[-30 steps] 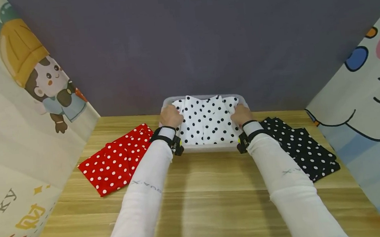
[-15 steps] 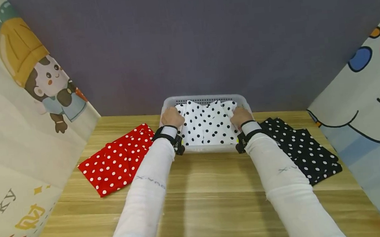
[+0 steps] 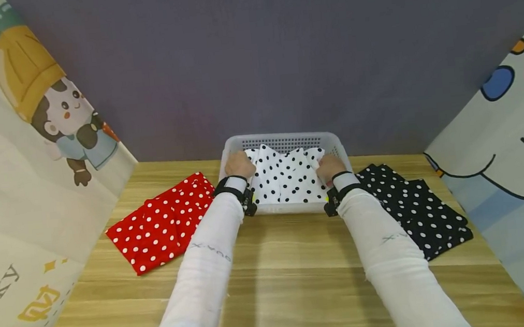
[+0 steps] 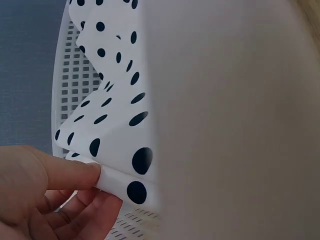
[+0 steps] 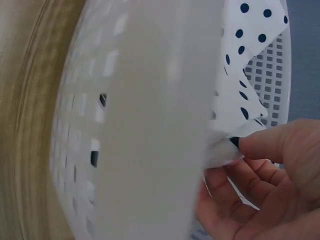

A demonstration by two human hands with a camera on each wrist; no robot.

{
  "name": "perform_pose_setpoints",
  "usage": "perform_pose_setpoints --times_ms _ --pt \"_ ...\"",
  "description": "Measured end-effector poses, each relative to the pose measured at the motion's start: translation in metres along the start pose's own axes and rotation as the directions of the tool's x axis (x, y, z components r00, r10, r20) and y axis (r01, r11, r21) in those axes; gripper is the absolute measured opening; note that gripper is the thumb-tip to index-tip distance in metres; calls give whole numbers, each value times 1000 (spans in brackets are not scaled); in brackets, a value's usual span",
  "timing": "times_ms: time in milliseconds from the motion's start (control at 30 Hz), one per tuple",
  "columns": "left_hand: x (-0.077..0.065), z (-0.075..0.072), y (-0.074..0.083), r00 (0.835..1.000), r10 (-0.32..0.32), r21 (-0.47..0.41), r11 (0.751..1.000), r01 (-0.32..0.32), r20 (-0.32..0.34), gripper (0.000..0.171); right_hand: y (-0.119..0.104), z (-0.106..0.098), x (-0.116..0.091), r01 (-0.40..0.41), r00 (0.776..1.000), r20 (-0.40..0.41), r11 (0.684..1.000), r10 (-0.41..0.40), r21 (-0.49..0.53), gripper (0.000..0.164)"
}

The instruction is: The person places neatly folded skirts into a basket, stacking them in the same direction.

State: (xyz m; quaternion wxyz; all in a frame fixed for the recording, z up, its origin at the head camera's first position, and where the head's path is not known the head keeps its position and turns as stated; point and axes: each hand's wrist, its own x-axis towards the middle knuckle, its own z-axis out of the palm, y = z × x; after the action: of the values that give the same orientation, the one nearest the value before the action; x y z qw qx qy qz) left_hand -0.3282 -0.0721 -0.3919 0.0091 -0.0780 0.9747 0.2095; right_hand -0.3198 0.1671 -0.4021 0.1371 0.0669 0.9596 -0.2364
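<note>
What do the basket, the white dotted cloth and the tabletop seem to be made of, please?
Basket: probably moulded plastic, smooth, judging by its regular perforations and rounded rim.
White dotted cloth: likely thin, matte fabric, since it folds softly where pinched.
Tabletop: wood or wood-look laminate, faintly shiny; streaky grain shows, but I can't tell which.

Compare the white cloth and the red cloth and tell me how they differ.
Look: the white cloth has black dots; the red cloth has white dots.
Place: the white cloth is inside the basket; the red cloth lies on the table.
Handling: the left hand and right hand pinch the white cloth; neither holds the red cloth.
Shared: both are dotted.
</note>
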Motion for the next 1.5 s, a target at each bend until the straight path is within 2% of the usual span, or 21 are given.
perform_pose_setpoints --times_ms 233,367,467,533,667,767,833,933,1100,1167,1300,1367,1500 --pt "3 5 -1 1000 7 17 1000 -7 27 12 4 4 3 -42 996 82 997 36 72 35" --pt "3 4 -2 999 25 37 999 -26 41 9 8 1 5 -47 990 134 996 38 69 39" --pt "1 1 -1 993 32 27 999 -35 110 8 10 -2 5 -46 982 188 997 34 61 43" --pt "-1 -1 -2 982 29 11 999 -31 188 13 10 -4 4 -61 974 222 996 44 70 46" --pt "-5 -5 -3 945 30 -14 1000 -27 325 33 7 -8 -2 -93 964 256 992 70 81 49" --pt "-9 -9 -5 929 53 -18 999 -50 367 44 5 -12 -7 -78 961 271 993 52 85 48" --pt "-12 -13 -5 923 73 -17 997 -72 378 45 4 -14 -11 -44 961 277 996 20 81 47" --pt "-17 -19 -4 921 120 8 991 -133 371 44 3 -19 -17 31 965 259 998 -45 56 43" --pt "-27 -29 3 916 218 58 966 -252 336 32 -2 -27 -28 152 969 199 988 -149 -1 35" --pt "-32 -31 7 917 246 76 956 -282 313 26 -4 -29 -31 212 964 167 977 -204 -30 32" --pt "-43 -36 12 918 303 106 935 -338 254 24 -7 -32 -39 329 944 69 940 -324 -90 13" --pt "-48 -36 12 909 353 117 916 -384 222 23 -8 -32 -44 368 930 26 924 -367 -105 10" --pt "-54 -32 4 875 458 124 870 -477 155 20 -4 -30 -53 425 900 -43 896 -433 -131 11"
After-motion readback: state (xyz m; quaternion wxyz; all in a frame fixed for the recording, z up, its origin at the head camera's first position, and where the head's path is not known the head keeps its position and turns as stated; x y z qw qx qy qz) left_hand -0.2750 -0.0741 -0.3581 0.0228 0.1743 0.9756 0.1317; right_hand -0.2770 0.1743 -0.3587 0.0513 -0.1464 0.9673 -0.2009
